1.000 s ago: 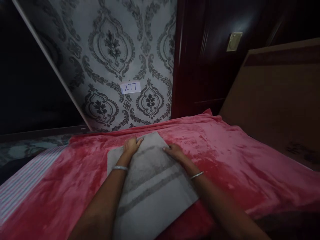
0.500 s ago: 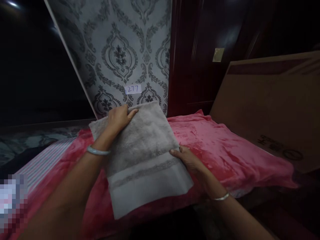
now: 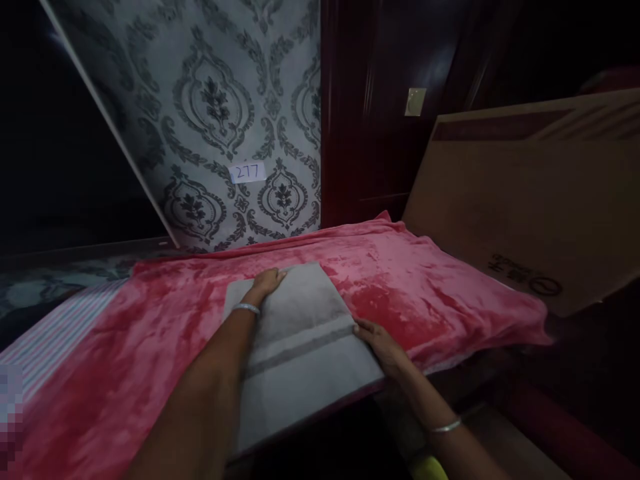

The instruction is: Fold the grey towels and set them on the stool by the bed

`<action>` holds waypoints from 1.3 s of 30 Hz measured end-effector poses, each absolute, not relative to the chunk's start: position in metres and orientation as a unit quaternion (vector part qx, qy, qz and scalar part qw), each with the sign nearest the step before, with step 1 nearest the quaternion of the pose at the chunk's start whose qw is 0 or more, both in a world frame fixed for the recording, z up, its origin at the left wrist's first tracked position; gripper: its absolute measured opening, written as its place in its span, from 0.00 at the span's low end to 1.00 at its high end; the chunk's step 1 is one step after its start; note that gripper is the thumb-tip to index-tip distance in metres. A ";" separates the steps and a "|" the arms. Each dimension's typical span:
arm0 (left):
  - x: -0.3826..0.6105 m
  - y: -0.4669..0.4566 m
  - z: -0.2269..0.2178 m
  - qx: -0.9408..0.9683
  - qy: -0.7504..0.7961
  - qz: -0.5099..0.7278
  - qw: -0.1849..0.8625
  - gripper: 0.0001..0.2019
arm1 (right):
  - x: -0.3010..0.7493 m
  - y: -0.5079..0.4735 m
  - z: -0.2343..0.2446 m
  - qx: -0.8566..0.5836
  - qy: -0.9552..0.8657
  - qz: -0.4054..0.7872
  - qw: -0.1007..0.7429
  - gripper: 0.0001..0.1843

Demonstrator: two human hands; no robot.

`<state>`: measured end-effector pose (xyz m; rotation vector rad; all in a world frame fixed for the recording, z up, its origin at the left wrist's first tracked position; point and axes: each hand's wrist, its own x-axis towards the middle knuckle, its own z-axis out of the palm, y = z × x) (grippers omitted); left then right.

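Observation:
A grey towel [image 3: 300,313] with a paler band and a darker stripe near its front end lies folded on a pink plush blanket [image 3: 165,320]. My left hand [image 3: 267,283], below a bracelet, is closed at the towel's far edge. My right hand [image 3: 383,340], also with a bracelet at the wrist, grips the towel's right edge near the stripe, its fingertips at the border. The towel's front end reaches the near edge of the blanket. My left forearm covers part of the towel's left side.
Behind the blanket stands a patterned wall with a paper label [image 3: 248,172] reading 277. A large cardboard box [image 3: 525,200] leans at the right. Striped cloth [image 3: 70,333] shows at the left, beside a dark panel [image 3: 75,153]. Something yellow-green [image 3: 429,469] is at the bottom.
The towel, held raised and tilted before, has come down onto the blanket with both hands on it. The view has shifted a little to the right.

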<state>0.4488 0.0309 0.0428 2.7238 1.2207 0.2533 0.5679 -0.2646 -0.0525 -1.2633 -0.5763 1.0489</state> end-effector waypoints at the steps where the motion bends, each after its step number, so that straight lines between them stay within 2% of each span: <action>1: 0.449 0.035 0.034 0.908 0.406 0.078 0.073 0.20 | 0.569 -0.266 -0.056 -0.558 -0.264 0.462 0.637 0.30; 5: 0.454 0.055 0.027 0.913 0.400 0.046 0.061 0.21 | 0.570 -0.265 -0.054 -0.576 -0.320 0.430 0.617 0.31; 11: 0.468 0.072 0.041 0.911 0.406 0.072 0.018 0.26 | 0.584 -0.257 -0.048 -0.661 -0.380 0.299 0.574 0.24; 13: 0.473 0.074 0.036 0.910 0.407 0.075 0.017 0.26 | 0.588 -0.258 -0.048 -0.736 -0.371 0.245 0.510 0.22; 16: 0.480 0.077 0.018 0.911 0.408 0.046 0.038 0.24 | 0.583 -0.257 -0.042 -0.849 -0.366 0.140 0.356 0.26; 18: 0.483 0.079 0.006 0.910 0.411 0.029 0.051 0.25 | 0.570 -0.251 -0.032 -0.864 -0.414 0.050 0.283 0.29; 20: 0.485 0.080 -0.002 0.909 0.413 0.023 0.057 0.26 | 0.552 -0.239 -0.022 -0.836 -0.490 -0.007 0.246 0.30; 23: 0.486 0.083 -0.005 0.910 0.410 0.020 0.060 0.26 | 0.524 -0.216 -0.017 -0.762 -0.612 0.015 0.210 0.34; 27: 0.488 0.087 -0.008 0.911 0.408 0.017 0.063 0.26 | 0.505 -0.207 -0.033 -0.681 -0.708 0.086 0.168 0.36; 32: 0.490 0.090 -0.011 0.905 0.418 0.017 0.074 0.28 | 0.503 -0.223 -0.050 -0.680 -0.706 0.099 0.172 0.36; 39: 0.489 0.090 -0.001 0.907 0.412 0.005 0.091 0.27 | 0.501 -0.223 -0.046 -0.683 -0.704 0.097 0.171 0.35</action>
